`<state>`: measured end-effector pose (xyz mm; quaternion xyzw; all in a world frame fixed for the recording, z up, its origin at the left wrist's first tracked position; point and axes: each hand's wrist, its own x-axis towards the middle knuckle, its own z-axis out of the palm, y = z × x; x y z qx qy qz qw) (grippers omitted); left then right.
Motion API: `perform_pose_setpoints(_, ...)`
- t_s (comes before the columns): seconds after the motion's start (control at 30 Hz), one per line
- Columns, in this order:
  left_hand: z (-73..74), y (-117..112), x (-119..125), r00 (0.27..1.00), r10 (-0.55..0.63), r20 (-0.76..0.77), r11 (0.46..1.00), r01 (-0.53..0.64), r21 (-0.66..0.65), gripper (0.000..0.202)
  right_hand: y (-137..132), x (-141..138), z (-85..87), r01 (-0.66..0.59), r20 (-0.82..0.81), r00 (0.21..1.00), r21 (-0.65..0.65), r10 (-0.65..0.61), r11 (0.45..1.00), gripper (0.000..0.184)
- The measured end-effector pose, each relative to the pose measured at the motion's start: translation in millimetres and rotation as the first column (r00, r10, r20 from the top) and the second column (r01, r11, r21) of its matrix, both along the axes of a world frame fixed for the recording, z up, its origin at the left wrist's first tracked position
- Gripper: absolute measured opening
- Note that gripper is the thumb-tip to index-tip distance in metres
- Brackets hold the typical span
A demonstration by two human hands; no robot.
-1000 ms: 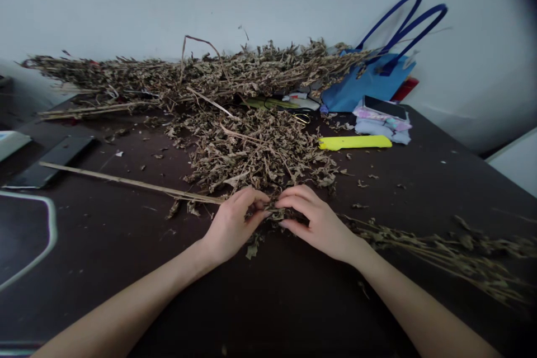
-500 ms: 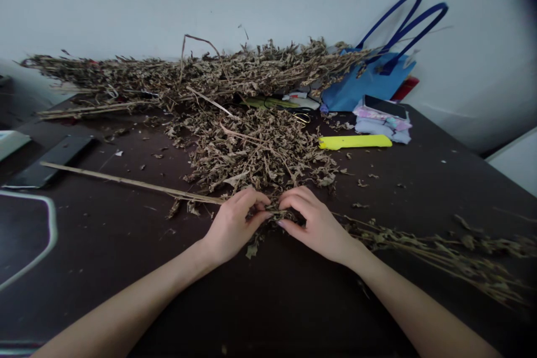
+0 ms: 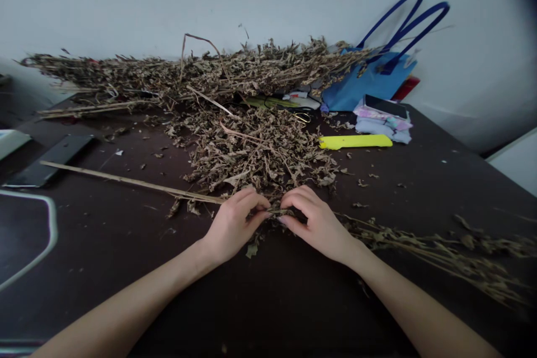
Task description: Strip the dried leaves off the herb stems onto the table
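A long dried plant stalk (image 3: 126, 181) lies across the dark table (image 3: 268, 296), bare on the left and still leafy where it trails off to the right (image 3: 440, 246). My left hand (image 3: 232, 224) pinches it at the middle of the table. My right hand (image 3: 314, 221) is closed round the leafy part right beside it, fingertips almost meeting. A heap of stripped dried leaves (image 3: 255, 148) sits just beyond both hands. A few loose leaves lie under my left hand.
A big bundle of dried stalks (image 3: 188, 72) runs along the wall at the back. A blue bag (image 3: 369, 81), a phone on folded cloth (image 3: 384, 114) and a yellow cutter (image 3: 354, 141) are at the right. A dark flat device (image 3: 50, 159) lies at the left.
Both hands have shifted slightly away from me along the stalk, with the fingers working closer together. Nothing else has moved.
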<state>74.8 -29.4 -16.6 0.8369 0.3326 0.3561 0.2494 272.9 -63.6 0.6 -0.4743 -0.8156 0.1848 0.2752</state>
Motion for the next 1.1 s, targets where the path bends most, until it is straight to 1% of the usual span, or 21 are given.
perform_pose_setpoints(0.17, 1.1, 1, 0, 0.999, -0.032, -0.025, 0.999, 0.033, 0.025, 0.008, 2, 1, -3.9, -0.025, 0.027, 0.999, 0.038, 0.024, 0.999, 0.004)
perform_pose_setpoints(0.3, 0.4, 1, 1, 0.999, -0.033, -0.031, 0.999, 0.034, 0.018, 0.008, 3, 2, -5.6, -0.042, 0.097, 0.995, 0.106, 0.031, 0.994, 0.002)
perform_pose_setpoints(0.47, 2.9, 0, 1, 0.998, -0.057, -0.039, 0.998, 0.057, -0.01, 0.008, 3, 1, -4.2, -0.073, 0.21, 0.977, 0.197, 0.03, 0.978, 0.012)
perform_pose_setpoints(0.67, 6.1, -1, 0, 0.995, -0.089, -0.054, 0.996, 0.087, -0.03, 0.011, 4, 3, -6.3, -0.116, 0.296, 0.955, 0.272, 0.032, 0.955, 0.018)
perform_pose_setpoints(0.9, 5.5, -1, 0, 0.99, -0.11, -0.088, 0.993, 0.107, -0.039, 0.011, 4, 8, -4.8, -0.206, 0.37, 0.924, 0.265, 0.098, 0.942, 0.026)
perform_pose_setpoints(1.1, 7.7, -1, 0, 0.987, -0.124, -0.099, 0.992, 0.121, -0.039, 0.013, 5, 10, -3.9, -0.246, 0.365, 0.918, 0.215, 0.156, 0.945, 0.027)
